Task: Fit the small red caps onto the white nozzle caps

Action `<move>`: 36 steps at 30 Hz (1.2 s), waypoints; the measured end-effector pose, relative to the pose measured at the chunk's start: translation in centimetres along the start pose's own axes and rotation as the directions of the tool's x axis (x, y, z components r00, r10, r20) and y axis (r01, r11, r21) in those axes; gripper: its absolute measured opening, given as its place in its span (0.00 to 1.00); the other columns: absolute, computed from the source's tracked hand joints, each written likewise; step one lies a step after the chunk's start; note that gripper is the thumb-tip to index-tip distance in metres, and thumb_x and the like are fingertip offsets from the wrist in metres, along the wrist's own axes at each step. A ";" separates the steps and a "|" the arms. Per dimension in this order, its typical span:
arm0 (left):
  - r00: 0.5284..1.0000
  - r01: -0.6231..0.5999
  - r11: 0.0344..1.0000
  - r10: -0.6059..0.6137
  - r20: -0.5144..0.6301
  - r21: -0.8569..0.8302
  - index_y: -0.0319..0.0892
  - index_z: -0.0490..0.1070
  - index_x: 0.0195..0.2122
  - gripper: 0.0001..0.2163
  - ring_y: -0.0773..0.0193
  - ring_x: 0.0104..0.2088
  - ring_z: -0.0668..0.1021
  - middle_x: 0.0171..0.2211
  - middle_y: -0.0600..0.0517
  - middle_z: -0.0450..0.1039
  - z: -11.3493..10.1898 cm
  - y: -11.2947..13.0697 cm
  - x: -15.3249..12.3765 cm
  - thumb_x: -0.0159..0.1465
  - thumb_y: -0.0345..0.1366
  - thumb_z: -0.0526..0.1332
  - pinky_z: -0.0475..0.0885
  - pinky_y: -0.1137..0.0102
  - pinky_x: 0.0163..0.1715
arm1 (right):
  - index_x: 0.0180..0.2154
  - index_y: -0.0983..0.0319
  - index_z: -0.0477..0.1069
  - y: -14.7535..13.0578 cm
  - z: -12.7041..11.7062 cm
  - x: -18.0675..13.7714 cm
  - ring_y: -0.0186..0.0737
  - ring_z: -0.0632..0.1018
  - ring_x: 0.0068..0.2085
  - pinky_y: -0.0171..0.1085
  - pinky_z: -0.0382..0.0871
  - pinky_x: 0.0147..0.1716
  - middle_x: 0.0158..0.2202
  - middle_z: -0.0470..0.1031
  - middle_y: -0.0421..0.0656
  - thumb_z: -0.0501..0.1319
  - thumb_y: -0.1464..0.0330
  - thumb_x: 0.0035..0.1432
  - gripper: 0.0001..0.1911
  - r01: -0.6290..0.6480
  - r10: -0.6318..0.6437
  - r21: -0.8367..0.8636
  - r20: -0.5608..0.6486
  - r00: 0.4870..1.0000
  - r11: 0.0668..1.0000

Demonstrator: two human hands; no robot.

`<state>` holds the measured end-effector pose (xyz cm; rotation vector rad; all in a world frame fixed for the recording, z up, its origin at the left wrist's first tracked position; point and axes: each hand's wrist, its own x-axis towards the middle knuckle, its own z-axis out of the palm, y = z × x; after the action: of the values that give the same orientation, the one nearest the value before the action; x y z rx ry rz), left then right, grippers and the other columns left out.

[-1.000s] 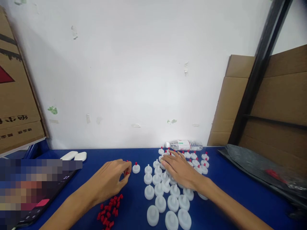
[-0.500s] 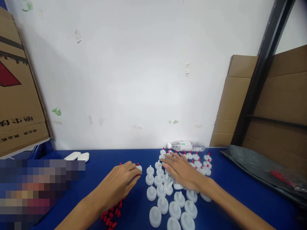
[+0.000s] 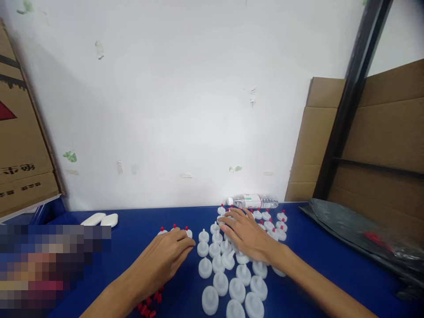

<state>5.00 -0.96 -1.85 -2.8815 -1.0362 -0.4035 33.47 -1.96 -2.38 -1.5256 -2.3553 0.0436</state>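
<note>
Loose red caps (image 3: 149,301): piled, near edge. Left hand (image 3: 165,254): fingers bunched, contents hidden; red-tipped white lids (image 3: 188,233) just beyond. Bare white lids (image 3: 218,264): centre. Right hand (image 3: 247,234): fingers spread over lids. Step: apparently capping; next calls for fingertip pinch.

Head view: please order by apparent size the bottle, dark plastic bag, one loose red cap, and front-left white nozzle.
Largest to smallest:
Dark plastic bag
Bottle
Front-left white nozzle
Loose red cap
</note>
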 end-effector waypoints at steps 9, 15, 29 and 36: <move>0.999 -0.041 0.999 0.041 -0.005 0.026 0.47 0.74 0.47 0.13 0.59 0.40 0.79 0.42 0.50 0.75 0.7 -0.7 0.1 0.76 0.31 0.49 0.70 0.66 0.39 | 0.67 0.56 0.62 1.3 1.5 0.4 0.63 0.55 0.71 0.68 0.41 0.66 0.68 0.63 0.47 0.38 0.48 0.74 0.33 -0.022 0.021 0.014 0.043 0.999 1.000; 0.999 -0.036 0.999 0.037 -0.016 0.028 0.47 0.74 0.47 0.13 0.58 0.39 0.79 0.40 0.50 0.75 0.3 -0.3 0.0 0.75 0.30 0.50 0.70 0.66 0.38 | 0.61 0.56 0.70 0.9 1.1 0.2 0.57 0.65 0.67 0.66 0.50 0.65 0.61 0.73 0.46 0.43 0.56 0.76 0.26 0.069 -0.066 0.033 -0.089 0.994 0.997; 0.861 -0.101 0.991 0.043 -0.506 -0.087 0.48 0.73 0.51 0.10 0.61 0.40 0.79 0.42 0.54 0.80 1.2 1.3 0.1 0.74 0.32 0.55 0.71 0.64 0.46 | 0.43 0.60 0.71 -2.6 -0.4 -2.0 0.43 0.79 0.46 0.43 0.74 0.49 0.44 0.78 0.46 0.59 0.69 0.70 0.03 0.409 -0.387 -0.059 -0.471 0.793 0.911; 0.822 -0.251 0.942 0.087 -0.563 -0.221 0.49 0.72 0.55 0.13 0.65 0.38 0.78 0.40 0.54 0.78 1.1 3.3 0.0 0.74 0.30 0.56 0.74 0.71 0.41 | 0.48 0.62 0.67 -5.4 0.2 -3.2 0.41 0.79 0.47 0.40 0.72 0.46 0.47 0.78 0.47 0.56 0.80 0.66 0.12 0.565 -0.559 -0.101 -0.370 0.743 0.819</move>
<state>7.33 -3.39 -2.76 -2.7577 -0.6498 -1.3679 29.85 -7.08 -2.29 -0.6622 -2.3607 -0.3496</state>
